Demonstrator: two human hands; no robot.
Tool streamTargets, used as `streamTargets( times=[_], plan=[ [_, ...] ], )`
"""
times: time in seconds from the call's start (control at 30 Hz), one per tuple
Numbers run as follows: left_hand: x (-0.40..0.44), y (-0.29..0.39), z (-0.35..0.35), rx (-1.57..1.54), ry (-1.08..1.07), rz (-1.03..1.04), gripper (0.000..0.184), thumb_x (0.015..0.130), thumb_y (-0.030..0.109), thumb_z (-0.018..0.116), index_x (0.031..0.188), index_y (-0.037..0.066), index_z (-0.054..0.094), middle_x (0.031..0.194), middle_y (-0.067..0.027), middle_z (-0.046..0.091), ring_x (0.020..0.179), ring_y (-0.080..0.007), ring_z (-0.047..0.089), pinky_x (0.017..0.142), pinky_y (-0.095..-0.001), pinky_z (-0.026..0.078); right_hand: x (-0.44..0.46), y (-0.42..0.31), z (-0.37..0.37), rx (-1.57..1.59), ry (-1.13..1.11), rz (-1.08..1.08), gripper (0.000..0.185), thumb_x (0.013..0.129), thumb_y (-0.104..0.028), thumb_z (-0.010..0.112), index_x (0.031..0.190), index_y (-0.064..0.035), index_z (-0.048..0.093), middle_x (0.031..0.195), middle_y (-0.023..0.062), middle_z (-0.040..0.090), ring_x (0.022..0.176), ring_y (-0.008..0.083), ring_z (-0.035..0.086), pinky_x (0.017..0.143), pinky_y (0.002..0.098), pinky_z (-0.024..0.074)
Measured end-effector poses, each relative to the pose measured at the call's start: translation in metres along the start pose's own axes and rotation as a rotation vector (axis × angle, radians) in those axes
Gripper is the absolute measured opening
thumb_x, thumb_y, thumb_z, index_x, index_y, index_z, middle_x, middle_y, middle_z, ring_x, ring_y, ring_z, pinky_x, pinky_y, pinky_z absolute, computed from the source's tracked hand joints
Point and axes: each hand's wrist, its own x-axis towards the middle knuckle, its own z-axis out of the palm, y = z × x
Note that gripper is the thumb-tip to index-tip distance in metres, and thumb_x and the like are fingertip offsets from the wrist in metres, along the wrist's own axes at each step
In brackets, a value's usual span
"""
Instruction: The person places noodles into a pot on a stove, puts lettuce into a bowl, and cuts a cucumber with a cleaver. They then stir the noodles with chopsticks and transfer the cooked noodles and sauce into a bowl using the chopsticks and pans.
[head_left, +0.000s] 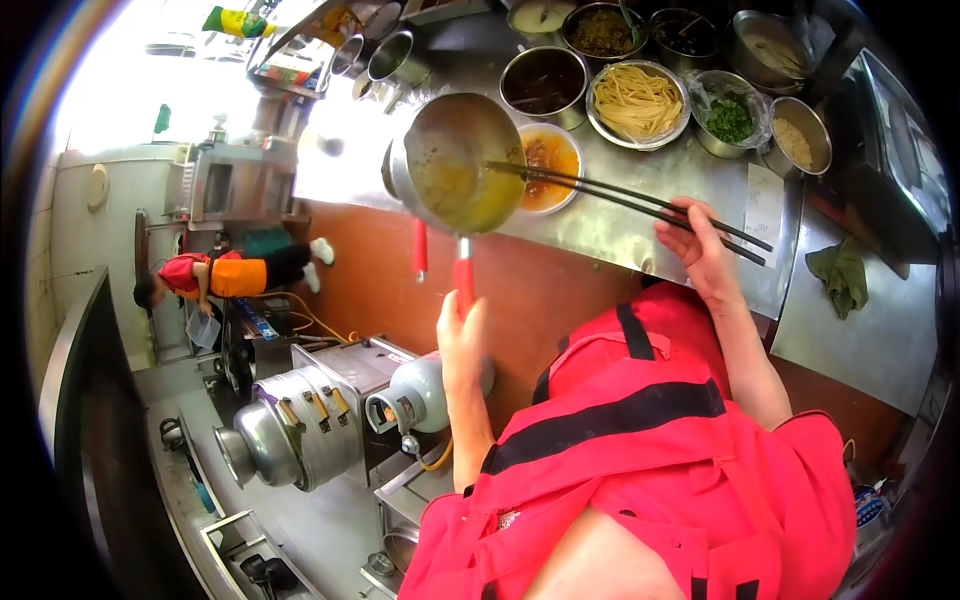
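My left hand [461, 345] is wrapped round the red handle of a metal saucepan [430, 150]. The pan is tilted, its inside facing me, with yellowish residue or liquid along its lower right wall. Long black chopsticks [640, 205] are gripped in my right hand [701, 250]; their tips reach into the pan. Right beside the pan, partly behind it, a white bowl [550, 165] on the steel counter holds orange-brown soup. A second red handle [419, 248] shows below the pan's left side; what it belongs to is mostly hidden.
Along the counter [620, 235] stand a pot of dark sauce [543, 85], noodles [637, 102], chopped greens [728, 118] and a pot of pale bits [795, 145]. A green cloth [838, 277] lies at right. Behind are a gas cylinder [420, 390], a large steel pot [300, 425] and another person [225, 277].
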Motion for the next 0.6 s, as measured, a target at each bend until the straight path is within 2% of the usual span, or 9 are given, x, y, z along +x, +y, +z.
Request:
streamTargets(
  times=[0.13,0.2,0.3,0.4,0.47,0.53,0.6],
  plan=[
    [-0.006,0.012,0.006,-0.156,-0.04,-0.083,0.017,0.087,0.011,0.057,0.102,0.003,0.056,0.069,0.0065,0.045,0.055,-0.001,0.039,0.045,-0.0188,0.03,0.013,0.016,0.033,0.087,-0.194,0.12,0.031,0.096,-0.026,0.051,0.115,-0.0007,0.054,0.104,0.0137,0.06,0.093,0.0246,0.065,0.087,0.039,0.0524],
    [-0.007,0.015,0.006,-0.227,-0.058,-0.111,0.017,0.087,0.011,0.057,0.103,0.004,0.055,0.067,0.0071,0.044,0.05,-0.0002,0.037,0.042,-0.0185,0.028,0.023,0.026,0.014,0.08,-0.1,0.138,0.032,0.096,-0.026,0.051,0.115,-0.0005,0.054,0.103,0.0137,0.061,0.093,0.0251,0.065,0.087,0.0385,0.0523],
    [-0.009,0.017,0.01,-0.245,-0.025,-0.079,0.013,0.089,0.007,0.056,0.101,0.004,0.052,0.059,0.005,0.041,0.04,-0.0015,0.031,0.035,-0.0192,0.022,0.02,0.015,-0.018,-0.025,-0.013,-0.002,0.031,0.096,-0.026,0.051,0.115,-0.0011,0.054,0.104,0.0136,0.061,0.091,0.0251,0.066,0.086,0.0367,0.0536],
    [-0.009,0.015,0.01,-0.243,-0.014,-0.09,0.013,0.089,0.007,0.057,0.101,0.004,0.052,0.059,0.0052,0.042,0.041,-0.0016,0.031,0.035,-0.019,0.022,0.007,-0.001,0.004,-0.02,-0.052,0.014,0.03,0.095,-0.023,0.052,0.114,-0.0001,0.055,0.103,0.0132,0.061,0.091,0.0245,0.066,0.084,0.0362,0.0541],
    [-0.008,0.014,0.01,-0.246,-0.033,-0.097,0.016,0.088,0.009,0.056,0.104,0.004,0.053,0.061,0.0073,0.042,0.044,-0.0004,0.034,0.038,-0.0186,0.025,0.005,0.004,0.029,-0.035,-0.217,0.101,0.028,0.096,-0.022,0.05,0.115,-0.0021,0.055,0.102,0.0132,0.062,0.091,0.0237,0.066,0.082,0.0341,0.0545],
    [-0.008,0.017,0.007,-0.222,-0.038,-0.1,0.018,0.088,0.01,0.056,0.105,0.004,0.054,0.063,0.0078,0.043,0.048,0.0,0.036,0.041,-0.0185,0.027,0.009,0.01,0.027,-0.045,-0.173,0.104,0.027,0.097,-0.021,0.05,0.115,-0.0015,0.054,0.102,0.0127,0.062,0.09,0.0241,0.067,0.083,0.0348,0.0539],
    [-0.009,0.02,0.008,-0.195,-0.021,-0.106,0.018,0.088,0.01,0.056,0.104,0.003,0.054,0.065,0.0066,0.045,0.051,-0.0005,0.038,0.043,-0.0186,0.029,0.014,0.008,0.001,-0.162,-0.098,-0.004,0.028,0.097,-0.022,0.049,0.115,-0.0015,0.054,0.102,0.0128,0.062,0.091,0.0237,0.066,0.084,0.0348,0.054]
  ],
)
